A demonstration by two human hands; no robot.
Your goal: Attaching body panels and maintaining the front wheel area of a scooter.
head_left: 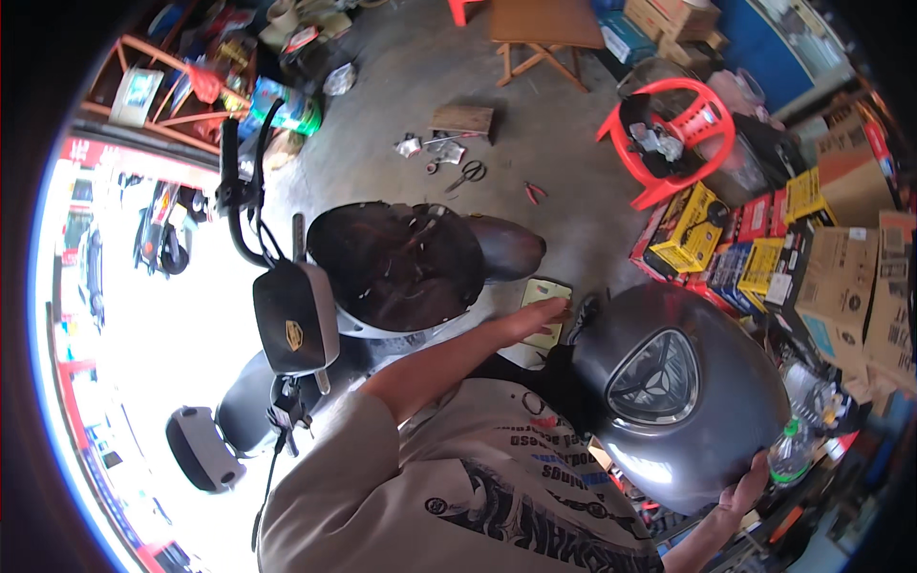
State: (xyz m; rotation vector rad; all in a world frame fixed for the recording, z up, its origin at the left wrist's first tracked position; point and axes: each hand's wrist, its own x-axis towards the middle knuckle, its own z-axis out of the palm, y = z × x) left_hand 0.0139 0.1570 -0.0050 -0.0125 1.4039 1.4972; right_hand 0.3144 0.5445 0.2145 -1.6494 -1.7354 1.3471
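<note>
1. The large grey rounded shell with its triangular lamp fills the near right, right beside the person's body.
2. The right hand rests against the shell's near right edge; whether the fingers grip it is hidden, so I cannot tell.
3. The left hand is stretched out over a pale yellow-green flat thing, left of the shell. Its fingers are extended, closed round nothing; contact with the thing below is unclear.
4. My judgement: the step in hand is steadying the shell with the right hand while the left reaches. The next move calls for settled support on the right and a careful placing of the left fingers.
5. Farther off on the floor lie scissors and red-handled pliers.
6. Containers: on the red chair, a dark holder contains crumpled clear plastic. The yellow box and cardboard box at right hide their contents. A clear bottle stands near the right hand; its fill is unclear.
</note>
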